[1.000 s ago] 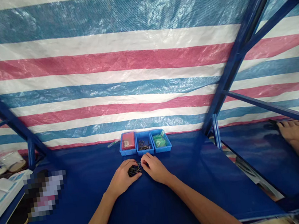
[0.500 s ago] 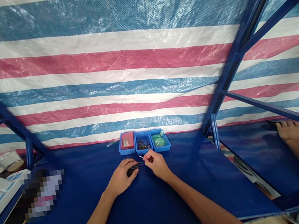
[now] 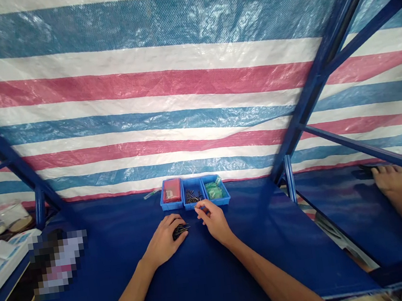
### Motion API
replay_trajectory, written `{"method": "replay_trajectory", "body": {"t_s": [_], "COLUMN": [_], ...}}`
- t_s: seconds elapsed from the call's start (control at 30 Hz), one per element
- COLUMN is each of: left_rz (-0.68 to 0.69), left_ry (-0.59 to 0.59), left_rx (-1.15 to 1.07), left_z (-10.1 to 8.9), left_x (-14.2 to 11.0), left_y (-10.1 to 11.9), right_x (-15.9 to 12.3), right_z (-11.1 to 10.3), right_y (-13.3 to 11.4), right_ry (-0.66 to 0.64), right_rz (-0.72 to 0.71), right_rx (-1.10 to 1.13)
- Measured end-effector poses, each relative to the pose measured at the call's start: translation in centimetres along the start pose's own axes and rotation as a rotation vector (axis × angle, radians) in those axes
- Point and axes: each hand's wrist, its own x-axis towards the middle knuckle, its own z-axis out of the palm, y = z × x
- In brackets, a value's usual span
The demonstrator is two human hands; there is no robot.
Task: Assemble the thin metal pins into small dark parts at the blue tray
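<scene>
My left hand (image 3: 165, 239) rests on the blue table with its fingers curled round a bunch of thin dark metal pieces (image 3: 179, 231), which look like screws or pins. Just to the right, my right hand (image 3: 213, 220) is closed in a pinch in front of the middle bin. Whatever is between its fingertips is too small to make out. That blue middle bin (image 3: 189, 206) contains more thin dark metal pieces (image 3: 192, 196). Joined to it are a left bin (image 3: 172, 206) with a red packet (image 3: 172, 191) and a right bin (image 3: 218, 202) with green bags (image 3: 213, 190).
A clear thin strip (image 3: 151, 194) lies left of the bins. Far left are a power strip (image 3: 11, 262) and a dark phone (image 3: 14, 293). Blue metal frames (image 3: 301, 98) slope up on both sides. Another person's hand (image 3: 392, 178) rests on the table at far right.
The small pale, thin piece seen at my right fingertips no longer shows. My right hand has shifted slightly right, away from my left hand, which has stayed round the metal pieces.
</scene>
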Motion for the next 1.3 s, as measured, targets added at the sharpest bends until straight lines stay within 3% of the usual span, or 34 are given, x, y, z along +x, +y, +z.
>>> {"method": "replay_trajectory", "body": {"t_s": [0.2, 0.43, 0.57, 0.93, 1.3], "left_rz": [-0.010, -0.023, -0.011, -0.006, -0.035], "left_ry": [0.031, 0.028, 0.039, 0.050, 0.058], "left_rx": [-0.016, -0.026, -0.026, -0.025, 0.050], "left_z": [0.00, 0.05, 0.05, 0.04, 0.54], "left_x": [0.08, 0.07, 0.06, 0.01, -0.07], "left_y": [-0.15, -0.30, -0.34, -0.26, -0.81], "right_x": [-0.03, 0.13, 0.19, 0.23, 0.16], "right_z": [-0.36, -0.10, 0.04, -0.41, -0.01], "right_y": [-0.36, -0.38, -0.28, -0.70, -0.16], "right_ry": [0.069, 0.028, 0.040, 0.091, 0.027], "right_rz": [-0.129, 0.067, 0.101, -0.070, 0.104], "right_rx": [-0.125, 0.129, 0.160, -0.038, 0.159]}}
